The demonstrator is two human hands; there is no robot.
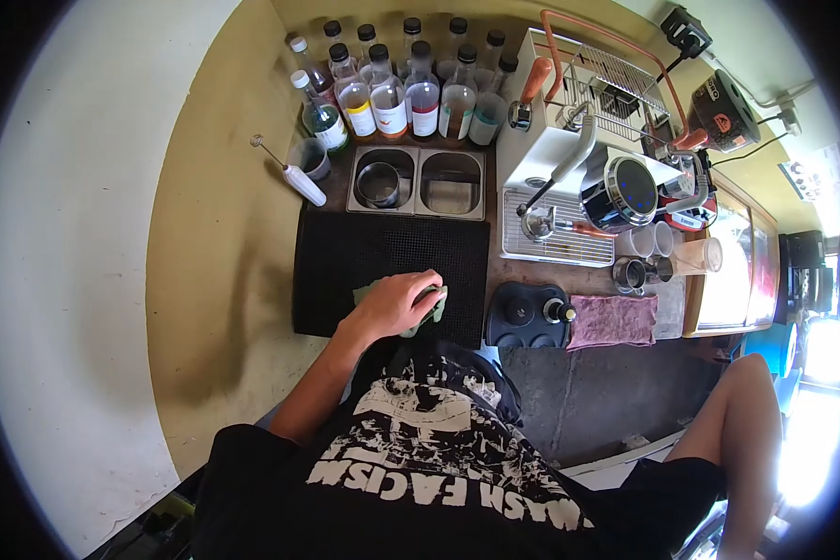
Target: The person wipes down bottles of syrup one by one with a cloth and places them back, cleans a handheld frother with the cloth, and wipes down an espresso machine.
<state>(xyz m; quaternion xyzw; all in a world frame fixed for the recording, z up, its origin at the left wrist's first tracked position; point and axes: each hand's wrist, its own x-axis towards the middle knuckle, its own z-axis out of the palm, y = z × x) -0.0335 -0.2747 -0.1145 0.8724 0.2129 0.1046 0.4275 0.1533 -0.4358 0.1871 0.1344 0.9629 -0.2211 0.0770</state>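
Observation:
My left hand (397, 303) is closed over a green cloth (431, 315), pressing it against the black ribbed bar mat (345, 271). The cloth's edges stick out on both sides of the fingers. At the far right my right arm (751, 411) is bent at the elbow, and its hand lies outside the picture. Behind the mat sit two steel inset pans (450, 191), the left one with a round metal cup (379, 184) in it. A white handheld milk frother (303, 185) leans at the mat's back left corner.
Several syrup bottles (387, 98) line the back wall. To the right stands a white espresso machine (541, 154) with a drip tray (560, 247). Nearer are a black tamping mat (513, 331), a folded pink cloth (613, 320), metal pitchers (628, 273) and plastic cups (695, 257).

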